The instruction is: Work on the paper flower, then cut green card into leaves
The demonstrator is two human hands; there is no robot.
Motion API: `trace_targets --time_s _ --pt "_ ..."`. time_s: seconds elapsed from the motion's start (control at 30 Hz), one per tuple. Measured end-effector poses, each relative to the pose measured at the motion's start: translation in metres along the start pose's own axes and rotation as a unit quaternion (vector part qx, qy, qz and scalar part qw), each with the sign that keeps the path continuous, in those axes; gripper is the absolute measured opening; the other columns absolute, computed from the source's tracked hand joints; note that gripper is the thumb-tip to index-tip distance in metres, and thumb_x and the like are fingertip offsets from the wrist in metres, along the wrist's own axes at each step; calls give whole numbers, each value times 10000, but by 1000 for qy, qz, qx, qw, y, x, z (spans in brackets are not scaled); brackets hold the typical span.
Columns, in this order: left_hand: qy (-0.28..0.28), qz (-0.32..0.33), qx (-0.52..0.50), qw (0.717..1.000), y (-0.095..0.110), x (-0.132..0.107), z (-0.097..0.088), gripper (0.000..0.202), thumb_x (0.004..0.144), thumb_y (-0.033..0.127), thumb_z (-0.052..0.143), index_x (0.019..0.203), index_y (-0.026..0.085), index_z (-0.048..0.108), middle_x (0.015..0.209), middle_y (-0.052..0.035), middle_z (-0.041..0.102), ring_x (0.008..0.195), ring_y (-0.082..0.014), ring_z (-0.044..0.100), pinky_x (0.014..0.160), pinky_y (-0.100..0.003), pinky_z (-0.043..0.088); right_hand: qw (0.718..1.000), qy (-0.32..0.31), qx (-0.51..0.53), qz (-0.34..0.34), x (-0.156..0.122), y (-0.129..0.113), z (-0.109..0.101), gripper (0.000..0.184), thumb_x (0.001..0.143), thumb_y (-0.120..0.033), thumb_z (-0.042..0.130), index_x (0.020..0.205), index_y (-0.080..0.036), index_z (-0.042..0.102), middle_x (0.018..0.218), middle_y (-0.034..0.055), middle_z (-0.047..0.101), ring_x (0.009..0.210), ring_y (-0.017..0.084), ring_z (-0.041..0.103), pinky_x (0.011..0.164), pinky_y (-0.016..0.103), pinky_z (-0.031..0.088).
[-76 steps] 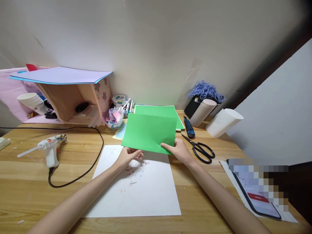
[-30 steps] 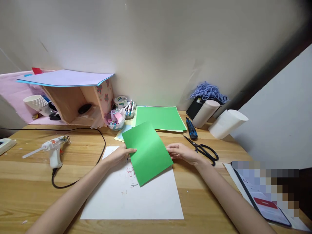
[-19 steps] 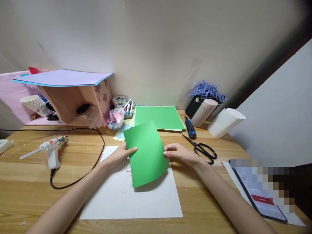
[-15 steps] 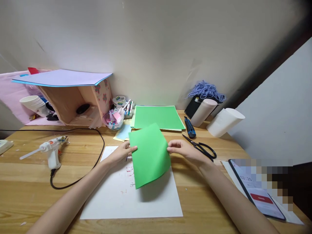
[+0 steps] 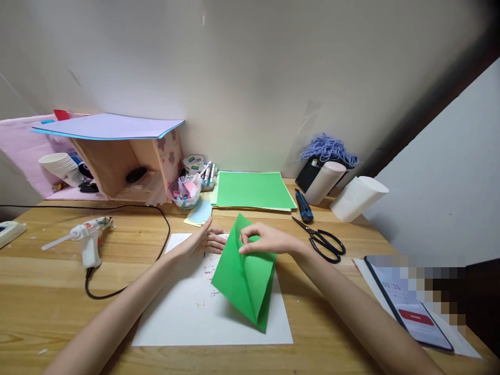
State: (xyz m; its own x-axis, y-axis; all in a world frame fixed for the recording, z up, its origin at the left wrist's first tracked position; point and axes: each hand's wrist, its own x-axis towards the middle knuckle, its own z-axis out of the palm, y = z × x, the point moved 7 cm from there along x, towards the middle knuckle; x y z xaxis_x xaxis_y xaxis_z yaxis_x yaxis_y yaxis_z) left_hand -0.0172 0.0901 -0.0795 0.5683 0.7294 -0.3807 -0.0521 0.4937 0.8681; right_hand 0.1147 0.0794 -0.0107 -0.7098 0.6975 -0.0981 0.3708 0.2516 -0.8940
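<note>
My right hand (image 5: 267, 239) pinches a sheet of green paper (image 5: 238, 281) between thumb and fingers, near the paper's upper part. The sheet is tilted and bent, with a crease running down it and its right side curling over. Just left of it, my left hand (image 5: 205, 240) has its thumb raised and fingers stretched out. Its fingertips reach the paper's left edge; whether they touch it I cannot tell. Beneath both lies a white sheet (image 5: 179, 317) with reddish and dark marks.
Black scissors (image 5: 322, 242) and a blue utility knife (image 5: 303, 205) lie to the right, near a phone (image 5: 414, 307). A stack of green paper (image 5: 252, 190) is at the back. On the left are a corded glue gun (image 5: 89, 242) and an open box (image 5: 170, 161).
My left hand has let go of the green paper and opened. My right hand has moved left across the sheet, which has turned and now bends along a crease.
</note>
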Motion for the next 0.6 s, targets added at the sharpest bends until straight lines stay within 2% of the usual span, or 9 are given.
trace_targets --time_s 0.1,0.2,0.27,0.33,0.4,0.5,0.53,0.57,0.6 --pt "72 13 74 995 -3 3 -12 539 657 480 658 1040 137 497 765 -42 629 629 -136 604 586 -253 449 999 38 -4 -15 -13 -1 -1 318 697 -411 635 570 -164 480 681 -19 502 712 121 476 662 225 358" --pt "152 47 132 978 -4 0 -25 670 501 306 790 1059 140 459 745 -22 628 647 -161 614 571 -259 454 993 112 21 -15 -44 2 -22 307 707 -403 633 584 -169 477 759 4 524 787 141 498 713 239 374" --pt "183 74 136 971 -4 -6 -33 695 464 266 797 1049 146 443 728 -15 631 679 -185 624 597 -282 470 984 172 45 17 -71 16 -40 317 715 -421 622 597 -176 461 751 5 516 735 131 495 658 233 382" --pt "205 93 132 965 -3 -15 -43 697 458 258 790 1043 158 425 745 -21 643 710 -201 631 628 -310 485 972 210 59 90 -99 42 -52 345 709 -461 614 600 -183 441 678 -9 493 651 118 480 579 221 373" --pt "220 94 130 962 -4 -24 -54 691 460 262 781 1037 167 412 767 -30 651 734 -213 634 656 -339 495 965 183 82 167 -121 71 -50 369 675 -500 628 607 -182 452 631 -17 500 612 115 486 552 220 376" --pt "238 80 186 950 -4 -37 -65 678 497 282 752 1064 161 401 755 -31 636 744 -233 627 676 -375 496 947 95 149 267 -141 106 -30 388 636 -529 647 637 -170 500 622 2 559 578 121 532 531 225 404" --pt "252 88 236 934 -1 -41 -66 674 518 286 738 1088 159 400 776 -39 627 767 -244 619 694 -391 491 940 78 170 284 -143 112 -25 392 638 -536 643 656 -164 518 633 15 579 580 125 550 524 224 413" --pt "275 109 302 906 5 -45 -65 675 538 285 724 1117 159 400 836 -61 616 821 -262 604 731 -413 479 935 76 188 290 -141 115 -23 396 649 -540 632 680 -158 536 653 29 596 588 127 565 520 221 422" --pt "304 143 378 863 12 -50 -59 678 559 275 710 1150 162 398 933 -92 594 905 -285 575 786 -442 453 933 87 202 286 -138 116 -24 398 664 -541 618 709 -151 551 679 41 608 600 126 576 523 219 433"
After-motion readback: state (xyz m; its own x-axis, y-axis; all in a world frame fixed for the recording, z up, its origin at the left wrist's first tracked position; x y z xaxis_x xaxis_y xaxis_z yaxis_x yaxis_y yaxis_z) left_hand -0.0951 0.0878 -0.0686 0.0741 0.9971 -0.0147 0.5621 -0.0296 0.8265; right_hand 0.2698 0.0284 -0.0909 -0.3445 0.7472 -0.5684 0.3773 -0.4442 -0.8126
